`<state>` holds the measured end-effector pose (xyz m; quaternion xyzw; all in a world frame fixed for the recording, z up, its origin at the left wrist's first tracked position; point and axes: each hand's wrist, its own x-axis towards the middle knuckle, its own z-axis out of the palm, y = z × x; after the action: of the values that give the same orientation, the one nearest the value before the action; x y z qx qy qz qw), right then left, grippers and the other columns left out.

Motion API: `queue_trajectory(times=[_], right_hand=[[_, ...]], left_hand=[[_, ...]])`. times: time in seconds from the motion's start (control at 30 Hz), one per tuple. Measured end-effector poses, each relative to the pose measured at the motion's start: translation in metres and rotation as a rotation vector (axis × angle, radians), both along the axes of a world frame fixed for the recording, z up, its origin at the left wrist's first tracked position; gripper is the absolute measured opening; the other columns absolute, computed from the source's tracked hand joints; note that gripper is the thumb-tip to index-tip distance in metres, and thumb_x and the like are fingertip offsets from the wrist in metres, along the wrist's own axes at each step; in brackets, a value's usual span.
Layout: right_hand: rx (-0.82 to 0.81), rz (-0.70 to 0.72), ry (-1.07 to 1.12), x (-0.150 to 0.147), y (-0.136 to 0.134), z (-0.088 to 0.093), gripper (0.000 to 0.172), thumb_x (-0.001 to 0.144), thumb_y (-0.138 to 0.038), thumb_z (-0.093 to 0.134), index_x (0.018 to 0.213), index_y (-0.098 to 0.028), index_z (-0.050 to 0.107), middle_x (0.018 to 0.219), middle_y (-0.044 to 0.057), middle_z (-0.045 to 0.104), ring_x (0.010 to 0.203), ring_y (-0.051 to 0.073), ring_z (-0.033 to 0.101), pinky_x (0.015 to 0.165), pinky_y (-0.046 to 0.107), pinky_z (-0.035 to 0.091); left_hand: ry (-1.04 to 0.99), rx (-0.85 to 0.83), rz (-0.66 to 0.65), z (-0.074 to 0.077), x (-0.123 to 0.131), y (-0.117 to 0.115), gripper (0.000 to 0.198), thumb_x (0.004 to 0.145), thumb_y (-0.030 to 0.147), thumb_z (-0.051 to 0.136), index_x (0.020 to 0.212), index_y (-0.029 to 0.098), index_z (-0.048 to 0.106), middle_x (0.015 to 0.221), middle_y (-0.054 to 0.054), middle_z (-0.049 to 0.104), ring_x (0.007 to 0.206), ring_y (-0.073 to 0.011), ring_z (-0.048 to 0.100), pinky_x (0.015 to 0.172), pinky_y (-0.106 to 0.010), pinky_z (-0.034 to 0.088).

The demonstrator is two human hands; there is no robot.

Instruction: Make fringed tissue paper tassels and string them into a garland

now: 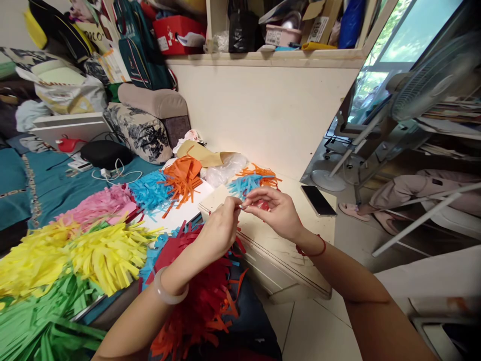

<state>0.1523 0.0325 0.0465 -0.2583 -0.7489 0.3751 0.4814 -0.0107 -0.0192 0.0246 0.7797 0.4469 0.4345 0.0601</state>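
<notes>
Both hands meet above the edge of a cream-coloured cabinet top. My left hand (222, 226) is closed in a pinch, knuckles up, and what it grips is too small to name. Its fingertips almost touch those of my right hand (277, 213), where thumb and index finger pinch at the same spot while the other fingers are loosely bent. Under my left forearm, a red and orange fringed paper bundle (199, 291) lies over my lap. Just behind my hands sits a blue and orange paper fringe (244, 183), partly hidden by my right hand.
Yellow (108, 255), green (48, 316), pink (99, 205) and blue (150, 193) paper fringes lie to the left, beside an orange one (183, 175). A phone (318, 200) rests on the cabinet top (285, 250). A standing fan (424, 75) and a seated person's legs (409, 195) are at right.
</notes>
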Motion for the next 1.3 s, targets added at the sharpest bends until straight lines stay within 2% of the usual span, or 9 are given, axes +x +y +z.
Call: queue_trajectory(times=[0.17, 0.33, 0.57, 0.73, 0.83, 0.9, 0.97, 1.07, 1.3], right_hand=[[0.025, -0.022, 0.029, 0.004, -0.001, 0.000, 0.027, 0.073, -0.030, 0.076, 0.094, -0.020, 0.062, 0.086, 0.003, 0.071, 0.083, 0.017, 0.069, 0.084, 0.034, 0.056], [-0.081, -0.034, 0.070, 0.006, -0.003, -0.001, 0.029, 0.069, -0.031, 0.079, 0.090, -0.020, 0.061, 0.084, 0.003, 0.070, 0.083, 0.017, 0.069, 0.078, 0.032, 0.057], [-0.184, 0.020, 0.103, 0.005, -0.006, -0.004, 0.033, 0.070, -0.031, 0.078, 0.095, -0.020, 0.061, 0.087, 0.003, 0.070, 0.086, 0.016, 0.068, 0.080, 0.030, 0.057], [-0.198, 0.039, 0.110, 0.011, -0.003, -0.007, 0.033, 0.071, -0.027, 0.077, 0.098, -0.021, 0.060, 0.086, 0.002, 0.071, 0.084, 0.014, 0.068, 0.079, 0.028, 0.057], [-0.172, 0.018, 0.105, 0.014, -0.005, -0.008, 0.032, 0.073, -0.027, 0.076, 0.100, -0.021, 0.059, 0.086, 0.002, 0.071, 0.085, 0.015, 0.068, 0.077, 0.028, 0.056], [-0.153, 0.006, 0.097, 0.014, -0.006, -0.008, 0.032, 0.074, -0.027, 0.075, 0.101, -0.020, 0.059, 0.087, 0.003, 0.071, 0.086, 0.015, 0.068, 0.077, 0.028, 0.056], [-0.136, 0.001, 0.093, 0.014, -0.008, -0.008, 0.032, 0.074, -0.028, 0.075, 0.101, -0.020, 0.058, 0.089, 0.003, 0.070, 0.087, 0.015, 0.068, 0.078, 0.029, 0.056], [-0.120, -0.007, 0.090, 0.014, -0.008, -0.008, 0.032, 0.075, -0.029, 0.075, 0.101, -0.021, 0.059, 0.091, 0.003, 0.070, 0.088, 0.016, 0.068, 0.078, 0.029, 0.057], [-0.138, -0.003, 0.087, 0.018, -0.008, -0.006, 0.032, 0.073, -0.027, 0.076, 0.100, -0.021, 0.058, 0.087, 0.002, 0.070, 0.085, 0.015, 0.068, 0.074, 0.027, 0.058]], left_hand=[[-0.028, -0.021, -0.071, 0.002, 0.002, 0.002, 0.023, 0.095, 0.016, 0.033, 0.117, 0.018, 0.035, 0.097, -0.010, 0.063, 0.084, -0.0191, 0.063, 0.071, -0.029, 0.047], [-0.040, -0.051, -0.091, 0.005, 0.002, 0.001, 0.015, 0.096, 0.019, 0.033, 0.110, 0.019, 0.036, 0.084, -0.005, 0.063, 0.072, -0.0160, 0.062, 0.064, -0.026, 0.047], [0.003, 0.088, -0.099, 0.003, 0.004, 0.003, 0.016, 0.096, 0.016, 0.036, 0.111, 0.018, 0.038, 0.099, -0.010, 0.062, 0.080, -0.0148, 0.062, 0.070, -0.026, 0.048], [0.014, -0.011, -0.128, 0.004, -0.001, 0.001, 0.026, 0.095, 0.020, 0.041, 0.120, 0.017, 0.038, 0.101, -0.010, 0.064, 0.089, -0.0173, 0.062, 0.077, -0.029, 0.049], [0.099, -0.022, -0.047, 0.003, -0.004, 0.001, 0.018, 0.095, 0.025, 0.042, 0.107, 0.017, 0.052, 0.091, -0.009, 0.065, 0.084, -0.0203, 0.060, 0.076, -0.033, 0.047], [0.141, 0.001, -0.018, 0.002, -0.005, 0.002, 0.021, 0.096, 0.025, 0.039, 0.091, 0.017, 0.058, 0.078, -0.006, 0.063, 0.075, -0.0197, 0.057, 0.072, -0.032, 0.045], [0.137, 0.005, -0.017, 0.002, -0.004, 0.003, 0.024, 0.096, 0.023, 0.038, 0.085, 0.018, 0.059, 0.070, -0.004, 0.060, 0.070, -0.0184, 0.054, 0.070, -0.031, 0.043], [0.096, -0.028, -0.033, 0.003, -0.001, 0.003, 0.024, 0.095, 0.022, 0.039, 0.087, 0.018, 0.061, 0.071, -0.004, 0.062, 0.069, -0.0180, 0.055, 0.070, -0.030, 0.042], [0.016, -0.116, -0.115, 0.008, 0.000, 0.000, 0.024, 0.097, 0.027, 0.036, 0.095, 0.019, 0.059, 0.088, -0.006, 0.067, 0.082, -0.0185, 0.060, 0.075, -0.031, 0.043]])
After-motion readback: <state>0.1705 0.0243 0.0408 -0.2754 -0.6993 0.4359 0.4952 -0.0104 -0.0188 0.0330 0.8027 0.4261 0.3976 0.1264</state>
